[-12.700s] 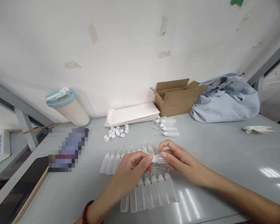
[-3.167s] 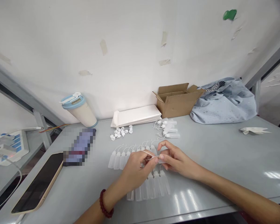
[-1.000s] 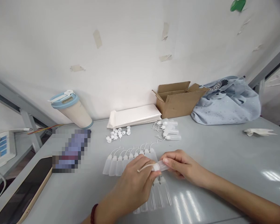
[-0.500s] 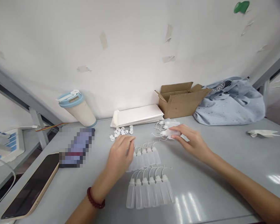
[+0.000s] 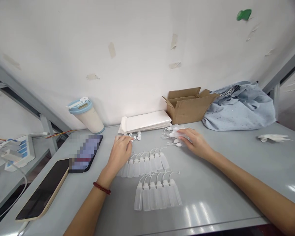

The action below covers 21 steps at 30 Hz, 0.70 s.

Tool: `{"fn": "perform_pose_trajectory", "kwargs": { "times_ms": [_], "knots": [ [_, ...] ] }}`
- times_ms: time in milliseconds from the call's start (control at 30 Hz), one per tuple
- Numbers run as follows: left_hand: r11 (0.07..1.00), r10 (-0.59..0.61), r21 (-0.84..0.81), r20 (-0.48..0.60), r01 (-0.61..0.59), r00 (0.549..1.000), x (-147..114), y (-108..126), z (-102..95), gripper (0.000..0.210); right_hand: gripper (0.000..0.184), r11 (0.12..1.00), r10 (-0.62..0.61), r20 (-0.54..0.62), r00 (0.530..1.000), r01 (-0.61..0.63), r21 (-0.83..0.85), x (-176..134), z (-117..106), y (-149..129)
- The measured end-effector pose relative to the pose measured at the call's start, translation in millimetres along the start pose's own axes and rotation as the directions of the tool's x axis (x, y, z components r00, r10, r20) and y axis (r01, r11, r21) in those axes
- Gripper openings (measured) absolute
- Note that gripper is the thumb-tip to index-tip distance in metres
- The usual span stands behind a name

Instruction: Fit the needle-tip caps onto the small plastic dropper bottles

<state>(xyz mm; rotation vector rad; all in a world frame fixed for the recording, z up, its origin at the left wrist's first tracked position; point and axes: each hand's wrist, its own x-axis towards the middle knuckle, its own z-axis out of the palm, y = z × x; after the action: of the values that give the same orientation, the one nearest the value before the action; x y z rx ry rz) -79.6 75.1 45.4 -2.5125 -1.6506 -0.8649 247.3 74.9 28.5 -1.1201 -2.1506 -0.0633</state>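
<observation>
Small translucent plastic bottles [image 5: 159, 195] with thin curved tubes on their tops lie in a front row on the grey table. Behind them is a second row of bottles [image 5: 147, 166]. My left hand [image 5: 120, 151] is over the small white caps [image 5: 138, 135], its fingers bent and pressed together; what they hold, if anything, is hidden. At the back right, my right hand [image 5: 193, 141] pinches a bottle in a loose group of bottles [image 5: 173, 128], thumb and forefinger around it. Its body is mostly covered by the fingers.
White flat packs [image 5: 146, 121] lie against the wall, beside an open cardboard box [image 5: 186, 109] and a pale blue cloth bag [image 5: 241, 111]. To the left are a tumbler [image 5: 88, 118], two phones [image 5: 43, 190] and a power strip [image 5: 22, 154]. A crumpled tissue [image 5: 272, 138] lies right.
My left hand has moved back and left from the rear bottle row to the caps, uncovering more bottles. My right hand has shifted slightly at the loose bottles. The view has shifted a little.
</observation>
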Motion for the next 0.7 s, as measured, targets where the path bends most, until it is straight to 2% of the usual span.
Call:
{"fn": "perform_pose_trajectory", "kwargs": {
  "times_ms": [433,700],
  "knots": [
    [0.995,0.005,0.099,0.106,-0.015,0.994,0.9,-5.8,2.7,0.037,0.022,0.999,0.037,-0.020,0.999,-0.037,-0.017,-4.0,11.1,-2.3],
    [0.989,0.011,0.144,0.151,-0.033,0.988,-1.7,-6.9,2.4,0.033,0.022,0.995,0.092,-0.013,0.996,-0.093,-0.033,-0.6,16.3,0.9]
  ]
}}
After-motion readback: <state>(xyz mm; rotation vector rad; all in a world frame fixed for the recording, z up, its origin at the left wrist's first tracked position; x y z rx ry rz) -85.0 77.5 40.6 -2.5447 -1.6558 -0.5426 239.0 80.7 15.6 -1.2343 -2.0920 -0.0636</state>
